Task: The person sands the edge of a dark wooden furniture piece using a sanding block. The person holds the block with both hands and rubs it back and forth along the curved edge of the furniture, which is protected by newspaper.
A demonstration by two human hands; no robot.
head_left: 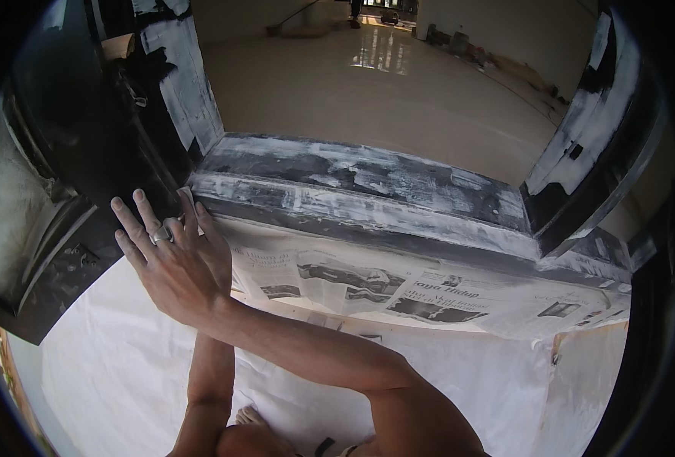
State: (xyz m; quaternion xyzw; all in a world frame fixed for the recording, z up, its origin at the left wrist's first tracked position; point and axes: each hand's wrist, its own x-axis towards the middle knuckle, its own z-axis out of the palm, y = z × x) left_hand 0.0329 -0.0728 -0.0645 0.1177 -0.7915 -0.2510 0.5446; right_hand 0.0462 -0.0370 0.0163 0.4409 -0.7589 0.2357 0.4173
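Observation:
My right arm crosses over my left. My right hand (174,268), with a metal ring on one finger, has its fingers spread and holds nothing visible; it lies in front of the dark door (63,165), and whether it touches it I cannot tell. Partly hidden behind it, my left hand (220,254) pinches a small folded piece, apparently sandpaper (186,196), at the left end of the door sill (337,200). That sill is black with patchy white filler. Newspaper (343,274) is fixed along the face below it.
Filler-patched door jambs (180,80) rise on the left and right. A white sheet (114,365) covers the floor around my foot (250,416). Beyond the sill stretches a glossy tiled floor (314,85); clutter (503,65) lines its right wall. A person's legs (355,12) show far back.

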